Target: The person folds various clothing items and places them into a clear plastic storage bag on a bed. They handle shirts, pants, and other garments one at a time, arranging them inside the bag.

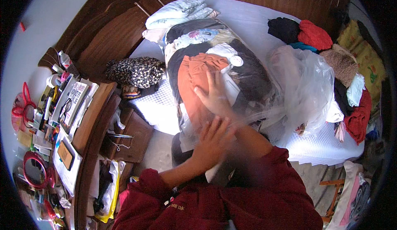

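Observation:
A large clear plastic storage bag [252,79] stuffed with folded clothes lies on the bed. An orange garment [191,74] shows through its near left part, with dark and white pieces around it. My right hand [216,92] rests on the bag over the orange garment, palm down and fingers spread. Nearer to me, my left hand [211,142] is above the bag's near end, close to my right forearm, slightly blurred, fingers stretched out. Neither hand holds anything. A round white valve cap [236,61] sits on top of the bag.
Another crumpled clear plastic bag [304,89] lies right, beside heaped clothes [353,101]. Folded white bedding [178,14] is at the bed's far end. A black-and-white patterned cloth [136,72] lies left. A wooden desk [93,134] crowded with books, a phone and a mirror borders the left.

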Action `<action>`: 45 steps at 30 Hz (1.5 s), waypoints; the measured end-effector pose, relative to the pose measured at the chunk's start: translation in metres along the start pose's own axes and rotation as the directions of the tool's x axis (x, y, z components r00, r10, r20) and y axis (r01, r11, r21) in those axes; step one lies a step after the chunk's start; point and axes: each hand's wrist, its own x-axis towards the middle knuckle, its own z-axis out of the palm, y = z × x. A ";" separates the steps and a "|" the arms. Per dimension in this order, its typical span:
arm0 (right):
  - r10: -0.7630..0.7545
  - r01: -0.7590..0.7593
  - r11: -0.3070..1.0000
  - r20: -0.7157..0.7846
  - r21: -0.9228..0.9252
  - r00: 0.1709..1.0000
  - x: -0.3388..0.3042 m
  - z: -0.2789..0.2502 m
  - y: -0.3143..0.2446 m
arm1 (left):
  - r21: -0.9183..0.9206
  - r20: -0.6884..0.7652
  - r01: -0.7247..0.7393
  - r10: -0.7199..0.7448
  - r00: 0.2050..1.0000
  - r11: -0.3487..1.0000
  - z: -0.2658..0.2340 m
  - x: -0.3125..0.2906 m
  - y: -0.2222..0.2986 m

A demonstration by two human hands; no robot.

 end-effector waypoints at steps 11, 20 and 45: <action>-0.115 0.116 0.993 0.289 0.016 0.950 0.074 0.010 0.031 | -0.241 -0.354 0.005 -0.092 0.931 0.971 -0.007 0.025 -0.026; -0.327 0.293 0.945 0.382 0.146 0.864 0.107 0.048 0.037 | -0.278 -0.241 0.023 -0.092 0.966 0.960 0.006 0.013 -0.019; 0.377 -0.406 0.913 -0.461 0.038 0.803 -0.171 -0.241 0.079 | 0.243 -0.004 0.321 -0.330 0.944 0.915 0.030 0.095 -0.102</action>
